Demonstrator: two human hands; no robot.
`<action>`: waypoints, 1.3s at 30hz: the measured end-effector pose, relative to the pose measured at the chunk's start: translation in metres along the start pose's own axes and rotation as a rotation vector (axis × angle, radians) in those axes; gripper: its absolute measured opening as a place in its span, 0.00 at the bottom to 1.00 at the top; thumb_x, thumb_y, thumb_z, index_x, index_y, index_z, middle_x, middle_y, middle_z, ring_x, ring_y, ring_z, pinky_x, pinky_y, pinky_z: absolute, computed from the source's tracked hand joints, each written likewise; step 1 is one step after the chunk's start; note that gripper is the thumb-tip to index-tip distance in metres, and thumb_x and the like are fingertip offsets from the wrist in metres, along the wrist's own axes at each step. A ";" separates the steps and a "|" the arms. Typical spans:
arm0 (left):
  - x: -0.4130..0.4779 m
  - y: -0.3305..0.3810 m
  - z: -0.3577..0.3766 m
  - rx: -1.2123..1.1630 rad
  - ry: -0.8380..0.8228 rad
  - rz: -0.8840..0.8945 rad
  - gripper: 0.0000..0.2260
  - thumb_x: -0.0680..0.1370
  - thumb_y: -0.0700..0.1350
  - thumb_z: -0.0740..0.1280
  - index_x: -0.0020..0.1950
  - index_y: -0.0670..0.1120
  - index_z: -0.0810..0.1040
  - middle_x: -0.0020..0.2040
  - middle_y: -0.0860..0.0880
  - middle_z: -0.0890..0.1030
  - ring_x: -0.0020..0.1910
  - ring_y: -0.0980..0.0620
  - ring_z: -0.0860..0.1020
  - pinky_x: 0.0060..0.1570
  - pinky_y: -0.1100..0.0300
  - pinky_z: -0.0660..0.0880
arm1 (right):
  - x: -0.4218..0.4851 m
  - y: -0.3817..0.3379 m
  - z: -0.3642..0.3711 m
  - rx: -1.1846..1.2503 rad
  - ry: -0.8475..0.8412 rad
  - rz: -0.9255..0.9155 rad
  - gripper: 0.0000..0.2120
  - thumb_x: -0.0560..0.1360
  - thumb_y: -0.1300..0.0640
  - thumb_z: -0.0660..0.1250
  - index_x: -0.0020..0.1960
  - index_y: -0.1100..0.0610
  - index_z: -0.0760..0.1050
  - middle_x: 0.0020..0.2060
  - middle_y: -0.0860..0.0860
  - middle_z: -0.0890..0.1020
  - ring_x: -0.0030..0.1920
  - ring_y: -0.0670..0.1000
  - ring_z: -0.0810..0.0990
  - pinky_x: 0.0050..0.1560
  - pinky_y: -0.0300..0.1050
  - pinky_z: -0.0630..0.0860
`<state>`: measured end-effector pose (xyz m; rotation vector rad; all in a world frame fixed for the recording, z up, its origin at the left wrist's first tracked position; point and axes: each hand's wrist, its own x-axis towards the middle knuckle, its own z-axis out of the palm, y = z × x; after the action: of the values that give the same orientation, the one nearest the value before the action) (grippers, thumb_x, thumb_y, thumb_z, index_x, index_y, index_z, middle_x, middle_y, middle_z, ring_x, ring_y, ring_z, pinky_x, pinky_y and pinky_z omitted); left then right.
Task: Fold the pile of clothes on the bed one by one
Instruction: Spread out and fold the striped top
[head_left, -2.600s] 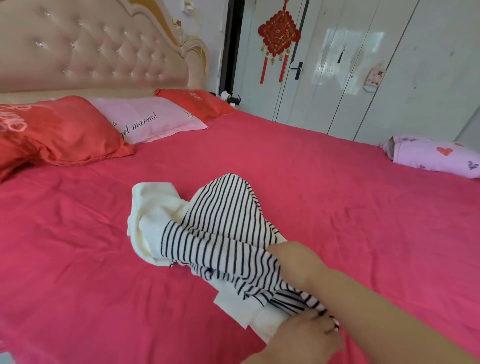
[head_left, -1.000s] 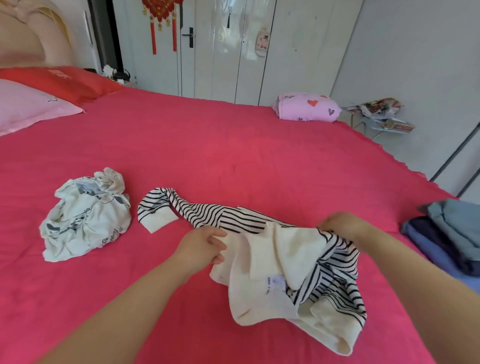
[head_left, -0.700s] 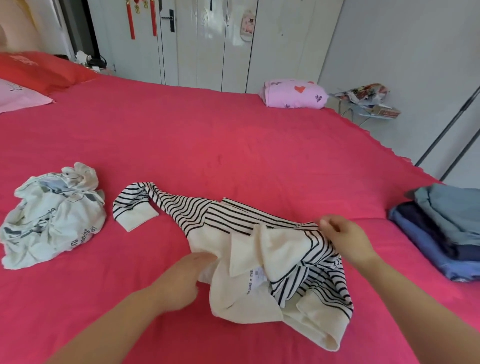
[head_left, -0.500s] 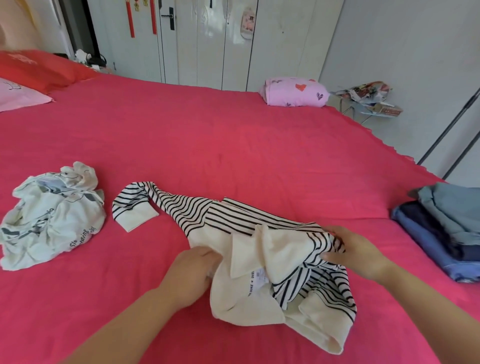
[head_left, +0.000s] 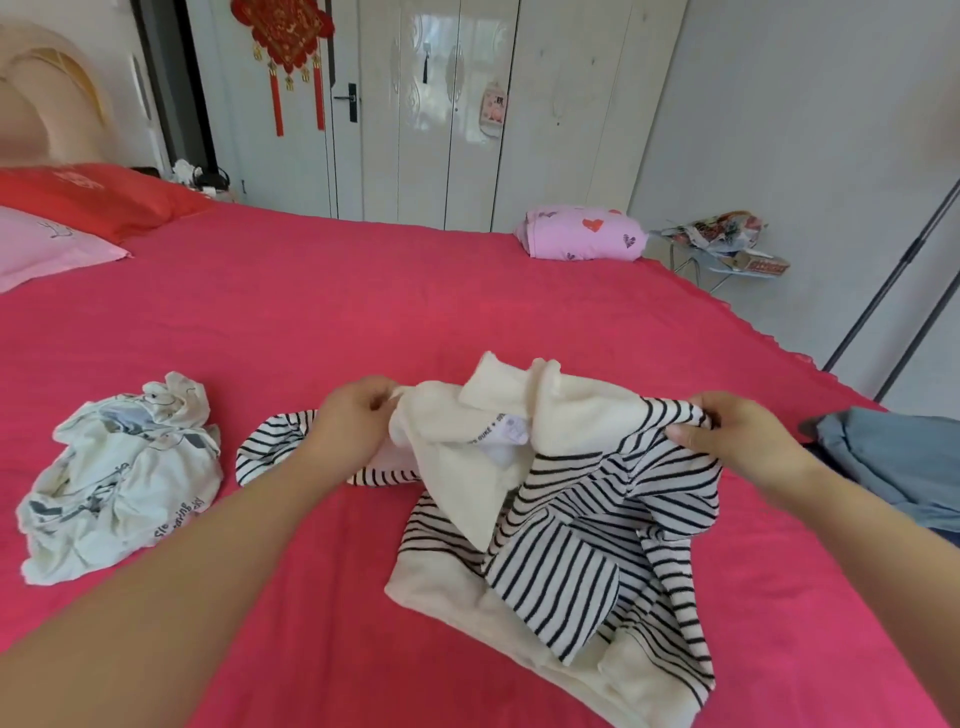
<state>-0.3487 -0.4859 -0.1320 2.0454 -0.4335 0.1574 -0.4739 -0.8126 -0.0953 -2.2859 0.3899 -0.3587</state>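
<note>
One striped top — left hand and right hand pinch its upper edge; one crumpled white garment beside.

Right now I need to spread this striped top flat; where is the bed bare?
Widest bare bed lies beyond the striped top, between the pillows at left and the pink bundle at the far edge. A narrower strip runs between the crumpled white shirt and the top. Crowded at right, by the blue clothes.
</note>
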 end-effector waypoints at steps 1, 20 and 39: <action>0.008 0.015 -0.012 0.007 0.022 0.034 0.06 0.77 0.38 0.63 0.46 0.42 0.80 0.39 0.46 0.79 0.40 0.51 0.73 0.36 0.63 0.68 | 0.002 -0.009 -0.008 0.036 0.018 -0.005 0.05 0.71 0.62 0.71 0.45 0.60 0.76 0.40 0.55 0.81 0.41 0.54 0.79 0.45 0.48 0.75; 0.027 0.240 -0.148 -0.381 0.248 0.216 0.10 0.71 0.43 0.72 0.30 0.46 0.79 0.26 0.51 0.79 0.25 0.55 0.75 0.27 0.65 0.73 | -0.010 -0.154 -0.118 0.227 0.183 -0.114 0.07 0.77 0.59 0.64 0.46 0.60 0.79 0.44 0.58 0.83 0.45 0.57 0.81 0.49 0.52 0.78; 0.017 0.244 -0.094 -0.298 0.111 0.172 0.08 0.72 0.47 0.72 0.39 0.42 0.81 0.34 0.46 0.78 0.31 0.51 0.75 0.36 0.61 0.73 | -0.043 -0.161 0.048 0.626 -0.378 -0.094 0.08 0.77 0.51 0.64 0.52 0.52 0.78 0.49 0.51 0.84 0.52 0.51 0.82 0.55 0.46 0.78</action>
<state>-0.4162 -0.5156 0.1196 1.6983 -0.5297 0.2917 -0.4691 -0.6594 -0.0135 -1.7037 -0.0294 -0.0682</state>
